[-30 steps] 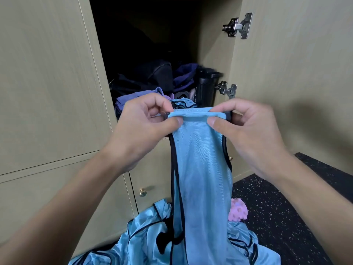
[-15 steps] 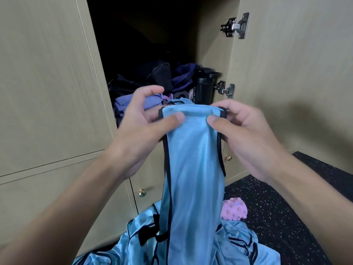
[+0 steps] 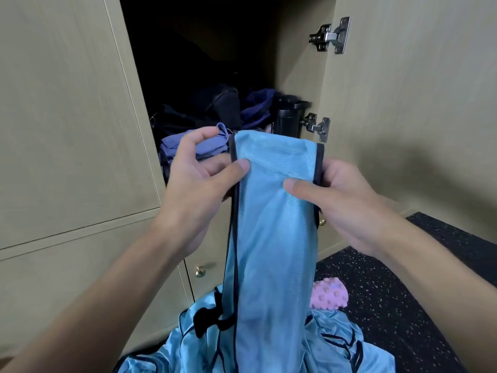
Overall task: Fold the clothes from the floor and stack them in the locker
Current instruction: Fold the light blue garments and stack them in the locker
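The left hand (image 3: 199,184) and right hand (image 3: 344,203) each pinch the top band of a light-blue mesh jersey (image 3: 274,224) that hangs toward 6 o'clock below the open locker (image 3: 298,63) at 12 o'clock; it looks light, limp and slippery, best gripped along its dark-trimmed edges.

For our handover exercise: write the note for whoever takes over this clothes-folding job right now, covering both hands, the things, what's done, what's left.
Left hand pinches the left edge of the blue garment; right hand grips the right edge.
The garment hangs before the open locker, reaching the floor pile.
Done: purple clothes lie folded in the locker.
Left: fold this garment, stack it, then the floor pile.
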Motion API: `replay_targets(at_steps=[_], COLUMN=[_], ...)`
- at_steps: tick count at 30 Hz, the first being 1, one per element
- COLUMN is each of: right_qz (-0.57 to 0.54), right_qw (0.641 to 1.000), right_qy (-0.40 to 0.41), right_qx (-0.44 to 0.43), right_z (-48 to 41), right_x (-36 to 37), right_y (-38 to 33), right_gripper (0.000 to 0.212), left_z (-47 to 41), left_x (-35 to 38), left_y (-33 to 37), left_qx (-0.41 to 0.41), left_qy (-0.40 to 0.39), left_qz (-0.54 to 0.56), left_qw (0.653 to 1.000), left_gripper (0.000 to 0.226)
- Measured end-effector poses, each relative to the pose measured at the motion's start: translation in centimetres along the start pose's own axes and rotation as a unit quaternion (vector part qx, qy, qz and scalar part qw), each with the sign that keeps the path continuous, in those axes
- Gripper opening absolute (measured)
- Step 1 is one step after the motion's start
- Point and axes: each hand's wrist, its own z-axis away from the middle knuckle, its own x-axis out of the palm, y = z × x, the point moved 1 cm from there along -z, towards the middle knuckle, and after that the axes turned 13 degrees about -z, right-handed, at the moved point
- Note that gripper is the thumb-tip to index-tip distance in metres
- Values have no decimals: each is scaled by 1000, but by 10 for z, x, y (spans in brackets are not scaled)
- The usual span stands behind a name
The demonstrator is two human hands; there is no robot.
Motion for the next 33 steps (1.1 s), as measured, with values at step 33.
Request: replay_targets(at_steps=[33], right_qz=[-18], right_qw=[998], right_qy=[32], right_qx=[-52], right_z=[-11], right_x=[1], right_y=[25], right_gripper=[83], left_z=[12], left_x=[7], left_y=[-42], left_qx=[-152], left_qy=[-40], left_qz=[-44], left_qw=[987], left_gripper=[98])
